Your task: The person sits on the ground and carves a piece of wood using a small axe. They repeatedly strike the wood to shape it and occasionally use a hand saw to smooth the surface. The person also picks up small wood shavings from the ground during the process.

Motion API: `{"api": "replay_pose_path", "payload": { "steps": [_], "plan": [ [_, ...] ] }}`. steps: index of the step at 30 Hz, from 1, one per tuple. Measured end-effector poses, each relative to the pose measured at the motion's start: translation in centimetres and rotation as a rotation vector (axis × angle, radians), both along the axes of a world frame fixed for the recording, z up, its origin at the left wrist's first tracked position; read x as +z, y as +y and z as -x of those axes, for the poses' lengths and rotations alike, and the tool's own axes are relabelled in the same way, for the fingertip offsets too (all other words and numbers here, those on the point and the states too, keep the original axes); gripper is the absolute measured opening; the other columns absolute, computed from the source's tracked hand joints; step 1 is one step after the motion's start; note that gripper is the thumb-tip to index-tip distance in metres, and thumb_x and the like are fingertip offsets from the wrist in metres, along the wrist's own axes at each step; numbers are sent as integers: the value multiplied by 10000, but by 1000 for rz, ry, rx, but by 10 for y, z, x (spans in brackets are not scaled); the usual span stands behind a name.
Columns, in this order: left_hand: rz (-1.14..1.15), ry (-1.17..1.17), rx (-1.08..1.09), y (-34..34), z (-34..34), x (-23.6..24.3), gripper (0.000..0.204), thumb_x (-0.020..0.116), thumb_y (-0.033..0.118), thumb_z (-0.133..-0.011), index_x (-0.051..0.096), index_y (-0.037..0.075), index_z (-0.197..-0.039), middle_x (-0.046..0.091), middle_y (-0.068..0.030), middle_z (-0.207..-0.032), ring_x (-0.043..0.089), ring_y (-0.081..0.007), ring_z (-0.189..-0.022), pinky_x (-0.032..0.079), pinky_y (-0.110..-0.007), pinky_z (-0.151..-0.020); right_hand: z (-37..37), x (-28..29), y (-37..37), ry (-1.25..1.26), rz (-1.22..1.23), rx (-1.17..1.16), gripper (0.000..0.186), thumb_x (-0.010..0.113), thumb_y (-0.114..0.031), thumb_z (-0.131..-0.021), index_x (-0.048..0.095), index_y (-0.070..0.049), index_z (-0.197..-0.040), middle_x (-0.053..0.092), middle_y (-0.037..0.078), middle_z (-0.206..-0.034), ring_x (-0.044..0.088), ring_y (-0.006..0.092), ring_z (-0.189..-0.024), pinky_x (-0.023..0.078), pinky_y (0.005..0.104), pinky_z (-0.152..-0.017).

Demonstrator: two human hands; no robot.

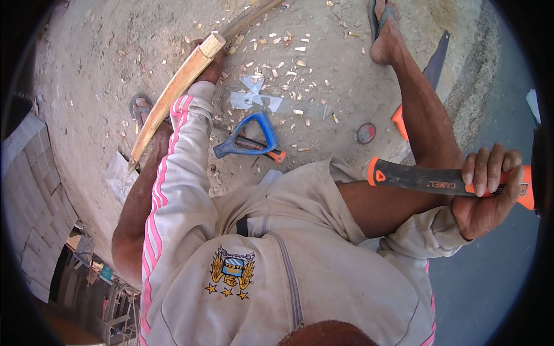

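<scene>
My left hand [210,68] grips a long, pale, carved piece of wood [161,118] near its upper end, partly hidden behind it; another weathered length of wood [245,22] lies beyond. My right hand [487,187] is closed round the black-and-orange handle [415,177] of a tool whose head is cut off and dark at the right edge. Between my legs a blue D-shaped grip [262,127] lies over a second black-and-orange handle [276,155]. A small round tin [366,133] sits near my right leg.
Wood chips and clear plastic scraps [254,101] litter the dusty ground [104,63]. A saw [435,60] with an orange handle [398,121] lies behind my right leg. Stacked grey blocks [34,202] stand at the left. A smooth grey surface [485,277] runs along the right.
</scene>
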State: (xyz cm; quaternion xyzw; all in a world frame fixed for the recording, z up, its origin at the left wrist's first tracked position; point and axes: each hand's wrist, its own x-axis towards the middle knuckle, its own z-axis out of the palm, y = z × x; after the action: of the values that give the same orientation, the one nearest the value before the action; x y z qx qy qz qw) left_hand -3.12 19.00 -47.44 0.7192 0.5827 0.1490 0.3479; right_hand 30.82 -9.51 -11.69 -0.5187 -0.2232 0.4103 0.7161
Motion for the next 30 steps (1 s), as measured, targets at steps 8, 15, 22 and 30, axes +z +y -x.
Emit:
{"api": "replay_pose_path", "payload": {
  "steps": [8, 15, 22, 30],
  "plan": [
    [-369, 235, -76, 20, 45, -62, 354, 688, 330, -866, 625, 81, -1110, 648, -149, -1089, 583, -381, -1018, 458, -469, -918, 0, 0, -2, -5, 1, -35, 227, 442, -291, -1077, 484, -91, -976, 466, 1, -695, 458, 84, -527, 475, 280, -564],
    [-529, 244, -51, 2, 32, -45, 415, 718, 251, -804, 635, 117, -1188, 595, -188, -1171, 570, -387, -1066, 459, -493, -929, 0, -2, -3, -7, 3, -23, 227, 441, -296, -1077, 461, -95, -974, 452, -3, -696, 455, 82, -531, 474, 277, -567],
    [-235, 205, -417, -69, -45, 13, 644, 810, 349, -754, 576, 159, -1323, 498, -150, -1365, 429, -349, -1321, 319, -493, -1106, 1, -2, -4, 3, 5, -10, 221, 446, -297, -1075, 460, -99, -977, 456, -5, -709, 450, 83, -544, 473, 277, -580],
    [-268, 406, -447, -97, -68, 3, 682, 797, 358, -762, 554, 173, -1372, 443, -132, -1451, 328, -336, -1415, 236, -568, -1143, -1, -2, -5, 30, 14, 14, 228, 466, -311, -1067, 460, -101, -980, 464, -3, -715, 462, 87, -552, 474, 283, -589]
  ]
}}
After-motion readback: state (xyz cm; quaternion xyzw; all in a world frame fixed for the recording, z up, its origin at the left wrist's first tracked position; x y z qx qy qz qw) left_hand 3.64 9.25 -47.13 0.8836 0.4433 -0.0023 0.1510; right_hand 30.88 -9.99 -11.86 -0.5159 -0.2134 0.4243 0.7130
